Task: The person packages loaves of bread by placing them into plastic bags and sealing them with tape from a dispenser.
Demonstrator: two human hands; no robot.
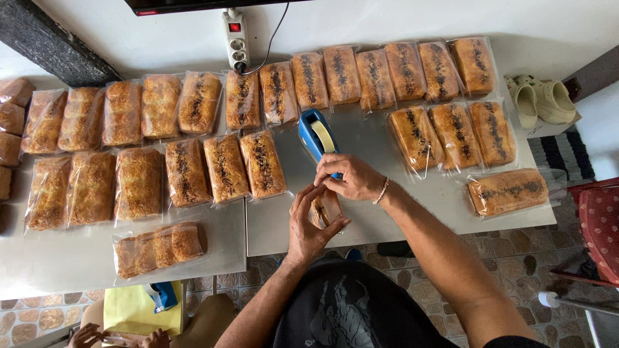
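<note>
Both my hands meet over the bench (387, 222) edge | left hand (308, 225) clamped on a bagged loaf (325, 207) | right hand (351, 178) pinching, seemingly tape | blue tape dispenser (316, 134) just behind

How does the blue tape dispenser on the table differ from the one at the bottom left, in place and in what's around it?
The blue tape dispenser stands on the white table, just beyond the right hand, its roll of pale tape showing. The second dispenser sits lower, below the table's edge, on something yellow, near another person's hands, and its roll is hard to make out. Both are blue and of a similar shape.
</note>
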